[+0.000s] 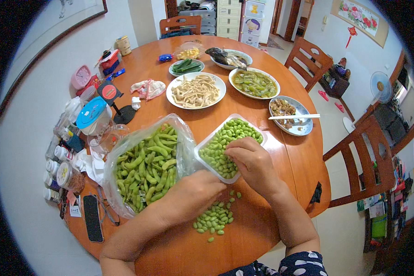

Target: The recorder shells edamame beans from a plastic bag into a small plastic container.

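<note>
My left hand (195, 193) is above the table, between a clear plastic bag and a white tray. Its fingers curl down and hide whatever may be in them. Green soybean pods (148, 165) fill the open plastic bag (188, 148) to the left. Over the near right part of the white plastic tray (203, 161) is my right hand (253, 162), thumb and fingertips drawn together; whether a bean sits between them is hidden. Shelled green soybeans (234, 132) cover the tray's bottom. A loose pile of shelled beans (214, 218) lies on the wood below my hands.
Beyond the tray stand a plate of pale strips (196, 91), a dish of cooked green vegetables (255, 82) and an oval plate (302, 126) with chopsticks (293, 117) across it. Along the left edge are a smartphone (93, 219), a glass jug (107, 134) and several jars (65, 174).
</note>
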`<state>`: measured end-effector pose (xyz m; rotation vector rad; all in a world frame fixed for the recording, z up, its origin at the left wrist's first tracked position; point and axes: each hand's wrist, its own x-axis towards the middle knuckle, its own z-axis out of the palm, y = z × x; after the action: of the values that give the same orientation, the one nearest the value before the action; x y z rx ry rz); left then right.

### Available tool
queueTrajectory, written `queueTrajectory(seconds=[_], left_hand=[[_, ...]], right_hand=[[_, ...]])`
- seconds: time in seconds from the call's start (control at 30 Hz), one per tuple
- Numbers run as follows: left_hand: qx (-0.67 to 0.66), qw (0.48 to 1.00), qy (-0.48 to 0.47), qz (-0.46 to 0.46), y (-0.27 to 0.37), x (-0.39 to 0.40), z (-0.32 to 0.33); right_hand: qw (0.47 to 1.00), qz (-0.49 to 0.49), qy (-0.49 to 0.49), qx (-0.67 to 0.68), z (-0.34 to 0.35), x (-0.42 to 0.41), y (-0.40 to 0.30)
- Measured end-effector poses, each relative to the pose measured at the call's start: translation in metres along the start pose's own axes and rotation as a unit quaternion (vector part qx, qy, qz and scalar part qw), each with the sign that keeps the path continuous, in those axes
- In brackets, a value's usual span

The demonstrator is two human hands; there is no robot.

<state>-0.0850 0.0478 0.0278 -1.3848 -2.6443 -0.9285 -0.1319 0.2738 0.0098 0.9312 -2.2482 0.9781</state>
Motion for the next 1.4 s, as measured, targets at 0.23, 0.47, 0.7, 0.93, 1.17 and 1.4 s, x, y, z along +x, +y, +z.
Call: queueTrajectory(seconds=[0.23,0.47,0.7,0.93,1.17,1.4], left_hand=[[-0.027,1.000,-0.007,-0.007,-0.006,-0.001,-0.002],[0.041,0.992,-0.110,-0.039,-0.010,-0.006,0.003],[0.020,0.995,-0.092,-0.042,-0.009,-0.006,0.001],[0.013,0.992,-0.112,-0.060,-0.009,-0.007,0.000],[-0.019,0.992,-0.094,-0.082,-0.011,-0.007,0.000],[-0.002,0.997,0.027,-0.069,-0.006,-0.002,-0.005]], right_hand=[[0.996,0.032,-0.022,0.081,-0.013,0.003,-0.020],[0.913,0.026,-0.288,0.287,-0.030,0.005,-0.029],[0.886,-0.021,-0.377,0.269,-0.031,-0.003,-0.022],[0.875,-0.008,-0.412,0.254,-0.028,-0.008,-0.034],[0.893,-0.030,-0.416,0.168,-0.025,-0.005,-0.048],[0.907,-0.072,-0.391,0.140,-0.005,-0.023,-0.034]])
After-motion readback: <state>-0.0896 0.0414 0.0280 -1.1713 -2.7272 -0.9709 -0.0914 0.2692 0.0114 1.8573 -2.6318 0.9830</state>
